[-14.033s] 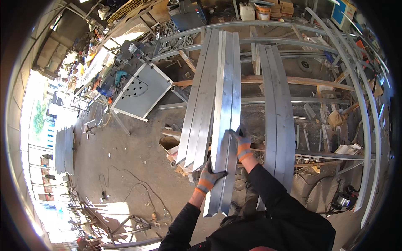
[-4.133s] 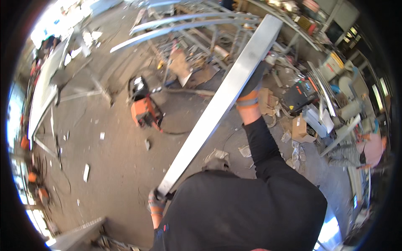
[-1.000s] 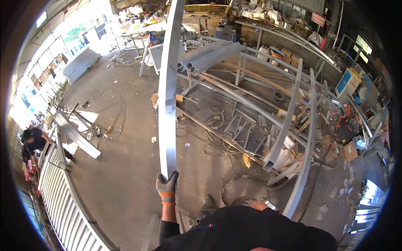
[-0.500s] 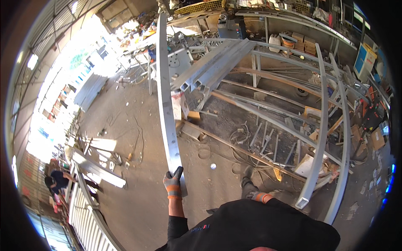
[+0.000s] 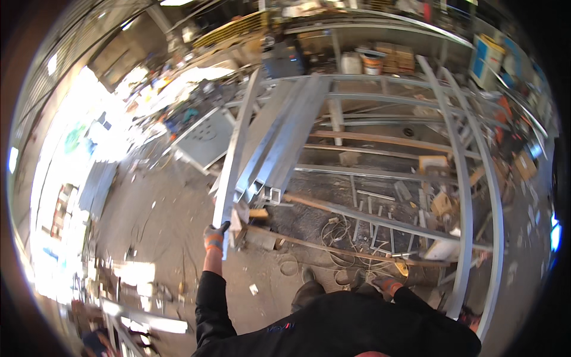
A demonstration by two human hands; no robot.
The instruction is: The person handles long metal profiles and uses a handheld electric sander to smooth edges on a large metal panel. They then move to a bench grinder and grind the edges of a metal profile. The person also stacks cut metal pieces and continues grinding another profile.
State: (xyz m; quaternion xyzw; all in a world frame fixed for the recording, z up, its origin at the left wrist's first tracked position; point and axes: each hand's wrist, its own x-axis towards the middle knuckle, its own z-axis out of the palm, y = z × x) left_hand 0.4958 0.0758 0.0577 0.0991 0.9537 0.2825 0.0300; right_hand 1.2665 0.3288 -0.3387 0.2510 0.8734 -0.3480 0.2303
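My left hand (image 5: 215,237), in a grey glove with an orange cuff, grips the near end of a long flat metal bar (image 5: 237,152). The bar runs up and away from me, and its far end reaches toward the back of the workshop. It lies just left of a stack of similar metal profiles (image 5: 284,140) resting on a steel frame. My right hand (image 5: 386,284), also gloved, hangs low beside my body near the floor. Its fingers are partly hidden by my dark sleeve, and I see nothing clearly in it.
Long curved steel rails (image 5: 465,178) stand on the right. Horizontal frame beams (image 5: 380,172) cross behind the stack. Cable loops and scrap (image 5: 345,229) litter the concrete floor. A grey perforated panel (image 5: 207,140) leans at the left. Boxes and buckets (image 5: 372,62) line the back.
The bar has swung from standing nearly upright to leaning alongside the stack of profiles. My left hand keeps hold of its near end. My right hand has come into sight low on the right.
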